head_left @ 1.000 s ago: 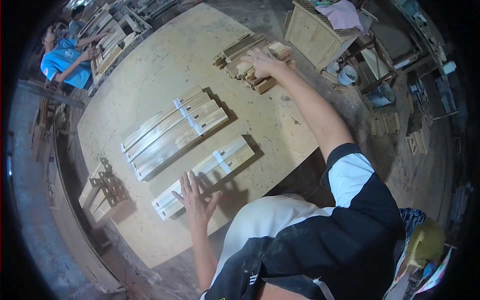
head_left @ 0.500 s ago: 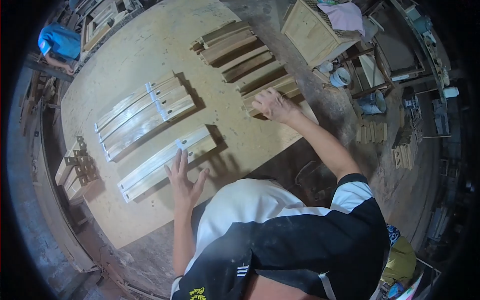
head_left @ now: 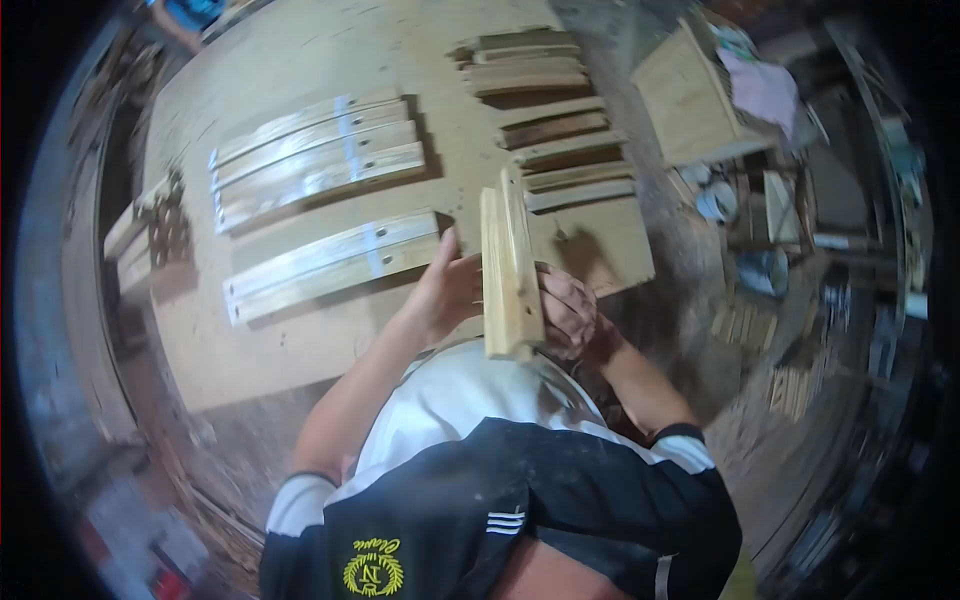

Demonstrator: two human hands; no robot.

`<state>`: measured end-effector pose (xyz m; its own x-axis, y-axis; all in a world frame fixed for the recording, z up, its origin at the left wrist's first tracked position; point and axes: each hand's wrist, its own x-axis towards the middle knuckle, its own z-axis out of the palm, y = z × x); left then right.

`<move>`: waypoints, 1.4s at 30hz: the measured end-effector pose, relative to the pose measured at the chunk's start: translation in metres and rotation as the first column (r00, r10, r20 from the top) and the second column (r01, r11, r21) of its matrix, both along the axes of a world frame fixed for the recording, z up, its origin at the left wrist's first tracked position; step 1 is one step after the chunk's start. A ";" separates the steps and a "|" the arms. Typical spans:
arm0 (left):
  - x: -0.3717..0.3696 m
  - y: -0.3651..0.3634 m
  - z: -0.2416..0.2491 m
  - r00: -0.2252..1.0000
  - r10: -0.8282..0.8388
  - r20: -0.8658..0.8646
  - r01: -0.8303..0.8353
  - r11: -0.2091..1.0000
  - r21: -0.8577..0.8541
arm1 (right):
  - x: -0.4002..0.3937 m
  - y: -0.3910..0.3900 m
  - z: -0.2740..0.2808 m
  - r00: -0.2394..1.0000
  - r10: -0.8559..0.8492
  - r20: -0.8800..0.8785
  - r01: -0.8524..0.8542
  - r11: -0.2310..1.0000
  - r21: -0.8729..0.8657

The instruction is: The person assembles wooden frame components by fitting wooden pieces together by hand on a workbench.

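Note:
Two light wooden pieces (head_left: pixel 512 270), side by side and pointing away from me, are held up in front of my body. My right hand (head_left: pixel 568 308) grips them from the right with curled fingers. On their left side is my left hand (head_left: pixel 455 288), thumb raised and fingers partly behind the wood; whether it grips is unclear. Beyond it, a pair of wrapped wooden slats (head_left: pixel 330 262) lies on the board table (head_left: pixel 300 365). A larger wrapped set of slats (head_left: pixel 318 160) lies farther back. Several unwrapped wooden pieces (head_left: pixel 560 120) lie in rows at the table's right side.
Notched wooden blocks (head_left: pixel 150 235) stand at the table's left edge. A co-worker's arm and blue sleeve (head_left: pixel 190 15) show at the top left. On the right are a wooden cabinet (head_left: pixel 690 95) with a pink cloth (head_left: pixel 760 85), buckets (head_left: pixel 716 202) and stacked offcuts (head_left: pixel 745 325).
My right hand has lifted wooden pieces from the right-hand rows and brought them to my front. My left hand has moved right, beside them. The view has shifted, too.

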<state>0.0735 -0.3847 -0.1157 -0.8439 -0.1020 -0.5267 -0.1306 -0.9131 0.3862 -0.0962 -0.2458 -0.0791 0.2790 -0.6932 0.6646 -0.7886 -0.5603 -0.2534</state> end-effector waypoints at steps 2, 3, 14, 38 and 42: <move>-0.015 -0.003 0.015 0.984 0.178 0.002 -0.178 0.984 -0.021 | 0.005 0.004 -0.038 0.951 -0.113 0.289 -0.002 0.928 0.371; -0.019 -0.007 0.017 0.958 0.286 0.003 -0.286 0.958 -0.014 | 0.007 -0.010 -0.034 0.993 -0.110 -0.033 0.111 0.994 0.010; 0.014 -0.034 -0.011 0.744 0.644 -0.179 -0.431 0.258 -0.865 | 0.023 -0.050 -0.051 0.568 -0.434 0.699 -0.296 0.685 0.666; 0.047 -0.086 0.029 0.663 0.609 -0.436 -0.347 -0.267 -0.899 | 0.065 -0.168 -0.083 0.913 0.161 0.374 -0.306 0.877 0.370; 0.057 -0.082 0.034 0.677 0.579 -0.454 -0.361 -0.277 -0.891 | 0.068 -0.166 -0.081 0.932 0.190 0.309 -0.289 0.904 0.315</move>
<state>0.1302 -0.4663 -0.0820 -0.1968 -0.8642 0.4631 -0.0066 0.4734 0.8808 -0.0285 -0.4118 -0.1601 0.3146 -0.8281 0.4640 -0.5176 -0.5594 -0.6474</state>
